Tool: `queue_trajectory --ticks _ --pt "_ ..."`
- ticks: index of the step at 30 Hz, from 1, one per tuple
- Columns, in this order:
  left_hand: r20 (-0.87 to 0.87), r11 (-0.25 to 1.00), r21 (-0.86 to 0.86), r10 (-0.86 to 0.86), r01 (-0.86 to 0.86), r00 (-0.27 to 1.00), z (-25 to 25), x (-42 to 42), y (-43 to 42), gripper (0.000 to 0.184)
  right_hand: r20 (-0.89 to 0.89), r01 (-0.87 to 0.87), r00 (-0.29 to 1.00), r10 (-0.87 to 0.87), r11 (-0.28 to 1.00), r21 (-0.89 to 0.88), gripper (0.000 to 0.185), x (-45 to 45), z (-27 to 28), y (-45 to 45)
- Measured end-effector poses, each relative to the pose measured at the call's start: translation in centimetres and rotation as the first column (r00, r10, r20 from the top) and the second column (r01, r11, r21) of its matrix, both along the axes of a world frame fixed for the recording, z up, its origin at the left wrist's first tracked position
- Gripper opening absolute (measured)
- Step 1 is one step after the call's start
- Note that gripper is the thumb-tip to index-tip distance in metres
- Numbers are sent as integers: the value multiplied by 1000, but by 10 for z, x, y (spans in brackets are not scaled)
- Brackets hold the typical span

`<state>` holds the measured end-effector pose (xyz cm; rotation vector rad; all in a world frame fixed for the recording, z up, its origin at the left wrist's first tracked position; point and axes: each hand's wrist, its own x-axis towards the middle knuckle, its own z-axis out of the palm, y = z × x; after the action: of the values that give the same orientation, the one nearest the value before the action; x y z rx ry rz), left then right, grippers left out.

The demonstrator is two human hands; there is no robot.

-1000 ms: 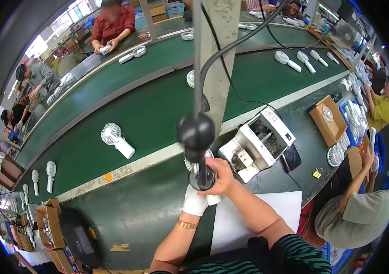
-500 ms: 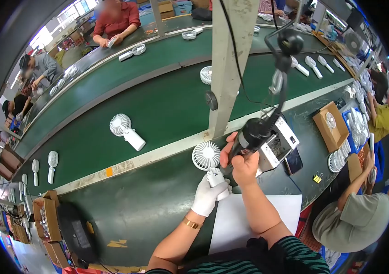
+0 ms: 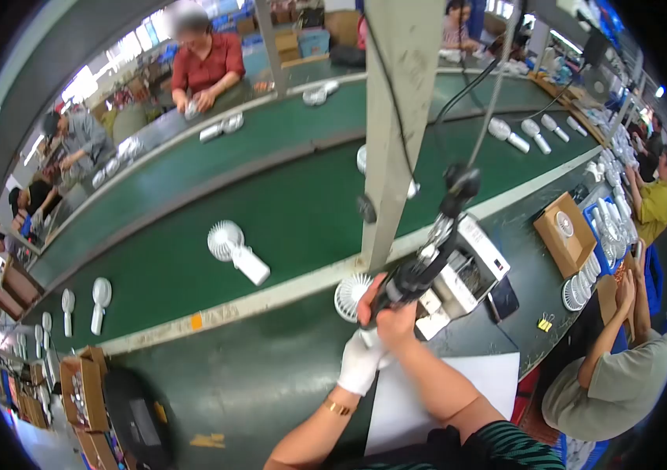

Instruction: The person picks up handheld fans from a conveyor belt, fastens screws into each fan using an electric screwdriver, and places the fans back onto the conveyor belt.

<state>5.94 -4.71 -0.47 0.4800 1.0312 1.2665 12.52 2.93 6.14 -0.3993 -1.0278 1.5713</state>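
Observation:
My left hand (image 3: 361, 365), in a white glove, is closed around the handle of a small white fan (image 3: 355, 298) over the near side of the workbench. The round grille of this fan points away from me, and its handle is mostly covered by my hands. My right hand (image 3: 392, 313), bare, grips a black power screwdriver (image 3: 408, 283) that hangs from a cable and tilts toward the fan's handle. The tool's tip is hidden. Just right of the tool sits a white box-shaped machine (image 3: 466, 270) with an open top.
A green conveyor (image 3: 161, 270) with white fans runs beyond a pale rail. A metal post (image 3: 396, 125) rises behind my hands. White paper (image 3: 451, 399) lies near me; a phone (image 3: 503, 299) and cardboard box (image 3: 564, 235) are right. A co-worker (image 3: 607, 384) sits at right.
My right hand has brought the screwdriver left and down to the fan's handle. The fan on the conveyor has shifted right. The whole view has tilted slightly.

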Motion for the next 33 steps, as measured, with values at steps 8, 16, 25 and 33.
queue_trajectory --ticks 8,16,25,33 --pt "124 1000 -15 11 -10 992 33 3 -4 25 164 14 986 -14 1000 1 30 3 -13 -4" --pt "-813 866 448 498 -224 300 33 -106 87 34 531 337 688 -495 865 371 52 52 61 2" --pt "-976 900 -79 18 -428 219 -2 -256 179 34 385 313 725 -571 772 553 59 45 49 8" --pt "-222 955 195 263 -222 939 41 -120 60 19 561 193 772 -298 952 239 63 37 41 4"
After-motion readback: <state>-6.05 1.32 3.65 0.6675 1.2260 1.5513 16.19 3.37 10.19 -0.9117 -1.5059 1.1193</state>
